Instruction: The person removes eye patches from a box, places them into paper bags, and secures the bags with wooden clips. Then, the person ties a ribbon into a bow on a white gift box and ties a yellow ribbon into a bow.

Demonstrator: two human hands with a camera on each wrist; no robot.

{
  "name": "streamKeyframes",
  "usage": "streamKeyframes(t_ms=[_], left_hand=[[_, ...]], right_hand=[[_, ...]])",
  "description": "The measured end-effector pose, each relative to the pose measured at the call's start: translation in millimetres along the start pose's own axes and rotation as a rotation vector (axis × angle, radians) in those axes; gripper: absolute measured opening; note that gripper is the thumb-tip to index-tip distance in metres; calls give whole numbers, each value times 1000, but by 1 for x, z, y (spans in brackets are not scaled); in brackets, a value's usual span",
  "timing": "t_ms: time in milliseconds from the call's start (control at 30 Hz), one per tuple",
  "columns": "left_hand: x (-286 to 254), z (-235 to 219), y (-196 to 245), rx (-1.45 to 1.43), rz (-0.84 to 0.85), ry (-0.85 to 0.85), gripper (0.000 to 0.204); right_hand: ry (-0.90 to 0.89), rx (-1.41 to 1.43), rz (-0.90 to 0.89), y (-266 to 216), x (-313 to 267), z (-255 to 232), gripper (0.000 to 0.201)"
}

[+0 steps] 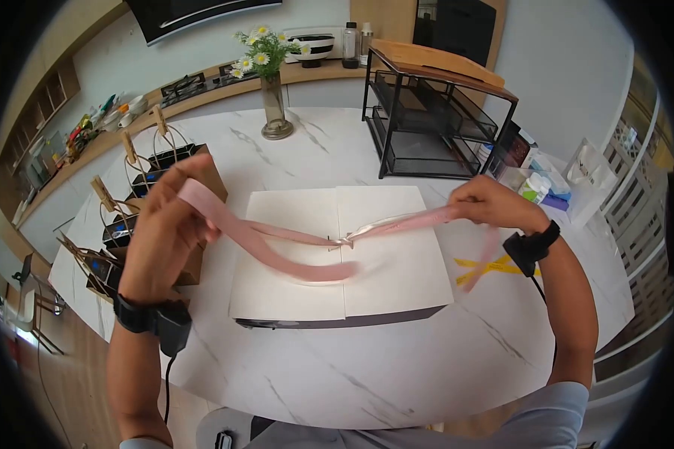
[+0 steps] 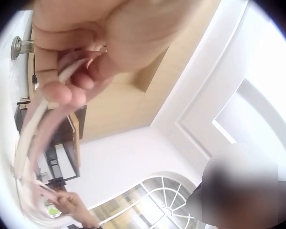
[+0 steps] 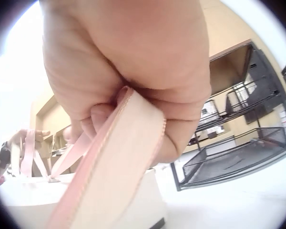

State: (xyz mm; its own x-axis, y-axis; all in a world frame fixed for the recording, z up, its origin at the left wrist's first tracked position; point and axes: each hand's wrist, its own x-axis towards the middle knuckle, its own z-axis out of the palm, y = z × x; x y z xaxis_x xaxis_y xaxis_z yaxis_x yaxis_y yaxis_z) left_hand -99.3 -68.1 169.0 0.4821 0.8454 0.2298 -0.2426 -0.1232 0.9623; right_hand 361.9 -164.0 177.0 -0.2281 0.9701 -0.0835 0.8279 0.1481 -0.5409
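A white box [image 1: 292,217] with a two-flap lid lies on the marble-patterned table. A pink ribbon [image 1: 404,222] is crossed in a twist at the middle of the lid seam. Above the box's left side, my left hand [image 1: 168,217] holds one length of it between thumb and fingers, and a loose end loops down over the lid, blurred. To the right of the box, my right hand [image 1: 494,206] pinches the other length, drawn taut from the twist. In the right wrist view the ribbon's tail [image 3: 128,138] hangs from the fingers, pale on one face.
Several dark gift bags with clothespins on their handles [image 1: 108,198] line the table's left. Behind the box stand a vase of daisies [image 1: 275,105] and a black mesh rack [image 1: 434,112]. Yellow tape strips [image 1: 502,266] lie at the right, near tissue packs [image 1: 550,183].
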Motion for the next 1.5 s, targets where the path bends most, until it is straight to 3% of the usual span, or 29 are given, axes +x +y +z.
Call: streamKeyframes(t_ms=[100, 167, 200, 233, 267, 300, 333, 367, 400, 467, 500, 567, 633, 733, 800, 900, 1033, 1100, 1300, 1367, 1433, 1467, 1500], left_hand=[[8, -11, 14, 26, 120, 306, 43], [8, -21, 15, 0, 120, 299, 42], [12, -26, 20, 107, 225, 334, 42], [15, -32, 25, 215, 328, 368, 42], [13, -40, 36, 432, 307, 394, 51], [11, -37, 38, 433, 297, 391, 51], [9, -29, 39, 1151, 492, 452, 63], [5, -19, 39, 1876, 676, 461, 75], [-6, -4, 44, 2073, 707, 307, 67], [-29, 38, 50, 2033, 461, 7, 61], [-34, 57, 49, 1973, 349, -129, 60], [-29, 81, 29, 1933, 628, -319, 47], [-3, 101, 1, 1721, 556, -400, 31], [27, 103, -48, 1641, 459, -457, 16], [31, 98, -52, 1634, 490, -496, 14], [30, 92, -47, 1701, 469, -597, 14], [21, 83, -34, 1739, 339, -698, 14], [14, 74, -27, 1736, 321, -660, 13], [-20, 51, -2, 1758, 274, -532, 8], [-28, 44, 7, 1678, 220, -490, 4], [-25, 34, 17, 1582, 175, -484, 4], [-20, 30, 18, 1230, 146, -493, 5], [-13, 28, 18, 877, 118, -498, 9]], right_hand=[[-9, 175, 71, 31, -19, -16, 30], [99, 116, 193, 48, -30, -24, 33], [100, 117, 194, 53, -36, -31, 33], [78, -27, 343, 58, -41, -40, 31], [51, -172, 492, 65, -46, -47, 32], [43, -167, 497, 77, -51, -49, 32], [87, -447, 365, 93, -55, -48, 37], [127, -718, 224, 79, -51, -39, 45], [111, -577, 404, 56, -46, -36, 61], [317, -550, 45, 20, -26, -10, 59], [361, -403, -106, -3, -11, 7, 54], [265, -332, -408, -41, 15, 35, 56], [198, -269, -599, -58, 39, 63, 58], [152, -338, -521, -59, 56, 81, 45], [96, -431, -476, -60, 58, 72, 28], [97, -576, -432, -64, 47, 69, 19], [97, -398, -503, -63, 39, 53, 18], [-83, -89, -191, -66, 30, 39, 21], [-75, -140, -124, -45, -7, 29, 33], [-47, -88, -131, -31, -20, 12, 36], [-217, 225, 129, -15, -29, -8, 41], [-99, 295, -85, -8, -23, -6, 49], [-93, 288, -94, -14, -15, -1, 49]])
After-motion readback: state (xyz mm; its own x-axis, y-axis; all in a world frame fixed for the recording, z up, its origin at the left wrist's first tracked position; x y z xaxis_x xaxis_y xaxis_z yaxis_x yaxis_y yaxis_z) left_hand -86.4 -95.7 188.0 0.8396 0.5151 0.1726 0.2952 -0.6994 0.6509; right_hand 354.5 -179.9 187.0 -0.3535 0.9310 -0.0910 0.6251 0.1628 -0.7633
